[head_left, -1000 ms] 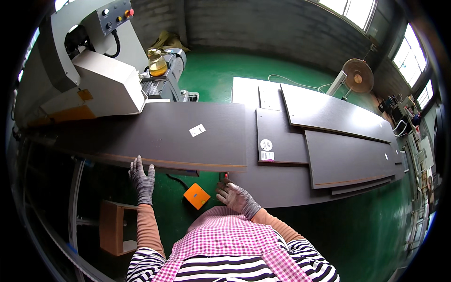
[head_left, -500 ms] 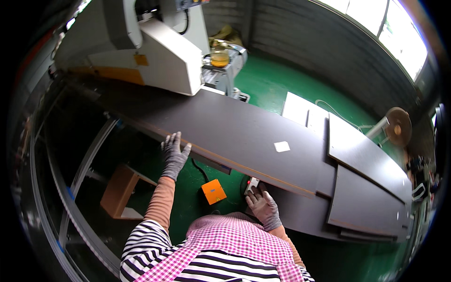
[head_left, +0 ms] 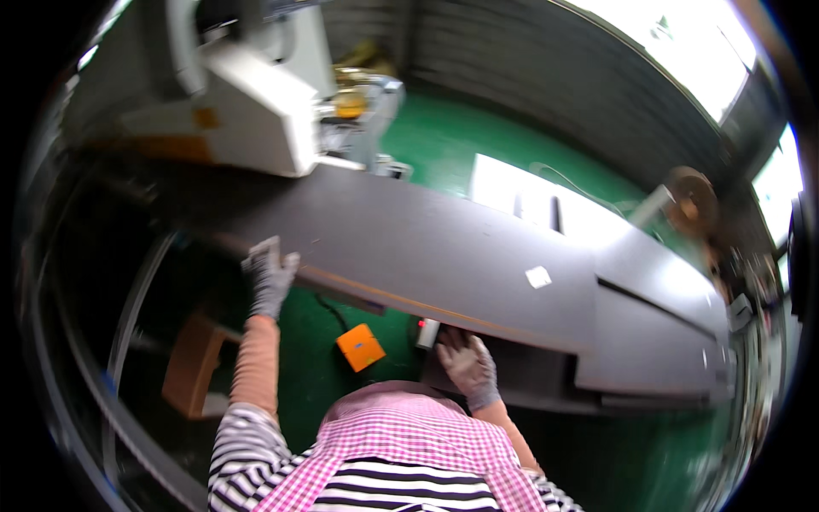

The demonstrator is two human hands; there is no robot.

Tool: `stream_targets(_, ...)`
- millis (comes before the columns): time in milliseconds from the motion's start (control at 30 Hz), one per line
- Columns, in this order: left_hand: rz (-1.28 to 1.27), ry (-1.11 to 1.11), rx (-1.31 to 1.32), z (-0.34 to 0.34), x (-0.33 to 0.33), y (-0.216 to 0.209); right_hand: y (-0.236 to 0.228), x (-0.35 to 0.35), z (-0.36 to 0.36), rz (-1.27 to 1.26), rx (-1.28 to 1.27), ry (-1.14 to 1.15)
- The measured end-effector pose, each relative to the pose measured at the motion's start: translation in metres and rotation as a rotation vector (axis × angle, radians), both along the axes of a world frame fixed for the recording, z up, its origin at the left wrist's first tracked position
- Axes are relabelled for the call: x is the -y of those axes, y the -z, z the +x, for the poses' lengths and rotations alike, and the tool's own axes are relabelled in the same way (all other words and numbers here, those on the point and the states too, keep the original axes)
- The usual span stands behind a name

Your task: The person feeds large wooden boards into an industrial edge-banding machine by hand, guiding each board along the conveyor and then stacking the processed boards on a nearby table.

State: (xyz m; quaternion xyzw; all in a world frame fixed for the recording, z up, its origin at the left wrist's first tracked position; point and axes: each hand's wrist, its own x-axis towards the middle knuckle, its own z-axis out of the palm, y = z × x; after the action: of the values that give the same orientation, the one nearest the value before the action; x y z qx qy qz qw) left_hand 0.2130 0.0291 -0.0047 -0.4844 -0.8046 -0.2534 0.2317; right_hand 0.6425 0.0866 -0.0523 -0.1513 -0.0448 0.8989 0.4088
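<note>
Head view records the dark panel [head_left: 409,243] at frame centre, judged partway handled, right end over stacked boards [head_left: 653,337], left not clear of the upper-left machine [head_left: 256,115], left hand [head_left: 271,277] spread at its near edge, right hand [head_left: 469,369] open below, contact unclear.

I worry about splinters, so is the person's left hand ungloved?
No, a grey glove covers the left hand at the dark board's near edge.

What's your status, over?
Left gray-gloved hand open at edge of long dark flat board. Right gray-gloved hand open beside small white box. Board's right end overlaps dark flat panels in view.
</note>
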Motion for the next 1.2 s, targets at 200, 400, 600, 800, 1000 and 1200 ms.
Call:
stream_targets(200, -0.402, -0.288, 0.208, -0.025, -0.006, -0.003, -0.001, -0.011, -0.005, -0.006, -0.076, -0.032)
stream_targets(400, -0.259, -0.181, 0.123, -0.046, 0.0, 0.004, -0.01, -0.004, -0.011, -0.012, -0.061, 0.001)
stream_targets(600, -0.396, -0.321, 0.294, -0.075, -0.009, -0.005, 0.008, -0.008, -0.025, -0.005, -0.001, 0.045)
stream_targets(800, -0.471, -0.388, 0.399, -0.124, -0.029, -0.006, -0.007, -0.01, -0.064, -0.093, 0.018, 0.124)
stream_targets(1000, -0.3, -0.165, 0.643, -0.175, -0.051, 0.001, 0.018, -0.04, -0.103, -0.344, 0.041, 0.269)
stream_targets(1200, -0.513, -0.305, 0.451, -0.299, -0.037, 0.062, 0.017, -0.043, -0.06, -0.44, 0.249, 0.424)
